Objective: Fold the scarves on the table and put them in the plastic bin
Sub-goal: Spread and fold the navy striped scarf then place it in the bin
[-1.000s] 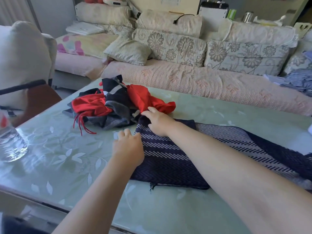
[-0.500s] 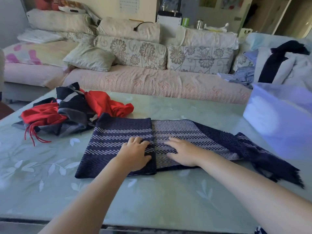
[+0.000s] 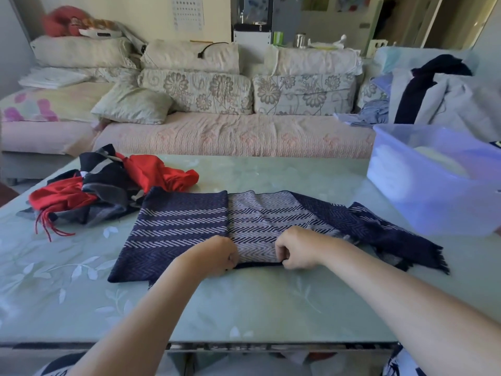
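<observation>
Both hands, left hand (image 3: 217, 255) and right hand (image 3: 296, 249), pinch the scarf's (image 3: 184, 229) near edge at frame centre; its long axis runs left-right, unfolded tail nearer the right hand.

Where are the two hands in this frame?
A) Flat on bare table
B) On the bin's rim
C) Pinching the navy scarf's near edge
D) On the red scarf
C: the left hand and right hand curl round the near edge of the navy scarf.

A home living room: cushioned sofa (image 3: 233, 134) behind a glass-topped table (image 3: 244, 308).
</observation>
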A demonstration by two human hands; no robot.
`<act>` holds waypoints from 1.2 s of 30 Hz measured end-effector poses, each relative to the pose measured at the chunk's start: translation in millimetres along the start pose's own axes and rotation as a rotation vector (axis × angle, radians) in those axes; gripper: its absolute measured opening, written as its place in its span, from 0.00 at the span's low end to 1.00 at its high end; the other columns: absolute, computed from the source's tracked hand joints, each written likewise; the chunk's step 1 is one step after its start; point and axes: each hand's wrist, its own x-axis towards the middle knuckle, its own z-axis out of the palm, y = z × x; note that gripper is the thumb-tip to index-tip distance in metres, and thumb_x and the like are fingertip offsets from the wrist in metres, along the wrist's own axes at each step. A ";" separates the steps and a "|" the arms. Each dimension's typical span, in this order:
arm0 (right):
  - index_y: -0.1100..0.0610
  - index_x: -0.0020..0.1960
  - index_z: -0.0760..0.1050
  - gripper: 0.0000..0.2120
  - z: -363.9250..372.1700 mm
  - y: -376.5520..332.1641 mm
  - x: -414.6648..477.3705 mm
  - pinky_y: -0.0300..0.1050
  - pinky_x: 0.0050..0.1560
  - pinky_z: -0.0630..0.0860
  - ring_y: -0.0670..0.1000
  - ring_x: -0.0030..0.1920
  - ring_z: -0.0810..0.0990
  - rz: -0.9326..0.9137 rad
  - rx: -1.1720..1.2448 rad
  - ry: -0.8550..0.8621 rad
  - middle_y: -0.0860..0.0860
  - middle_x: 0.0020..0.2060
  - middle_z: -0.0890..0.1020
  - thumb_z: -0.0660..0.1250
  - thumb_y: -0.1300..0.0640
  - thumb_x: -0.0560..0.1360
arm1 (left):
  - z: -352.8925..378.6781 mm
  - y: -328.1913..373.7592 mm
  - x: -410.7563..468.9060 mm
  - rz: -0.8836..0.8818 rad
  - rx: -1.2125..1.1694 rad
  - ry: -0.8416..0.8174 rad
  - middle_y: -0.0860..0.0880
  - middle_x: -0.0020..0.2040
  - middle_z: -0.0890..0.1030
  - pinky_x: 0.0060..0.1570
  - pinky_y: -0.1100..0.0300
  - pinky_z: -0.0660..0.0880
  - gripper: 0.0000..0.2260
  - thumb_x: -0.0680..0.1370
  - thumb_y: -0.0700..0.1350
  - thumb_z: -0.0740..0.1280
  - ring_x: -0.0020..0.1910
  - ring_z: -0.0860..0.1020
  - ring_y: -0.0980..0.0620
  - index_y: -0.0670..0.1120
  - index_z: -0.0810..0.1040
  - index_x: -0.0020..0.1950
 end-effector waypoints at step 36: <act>0.63 0.57 0.77 0.12 -59.4 207.3 -53.1 0.46 0.46 0.70 0.63 0.57 0.79 0.790 0.077 0.730 0.61 0.56 0.80 0.60 0.66 0.77 | 0.6 200.6 243.1 0.104 0.001 0.437 0.44 0.53 0.83 0.41 0.57 0.71 0.11 0.79 0.47 0.61 0.51 0.80 0.41 0.51 0.80 0.57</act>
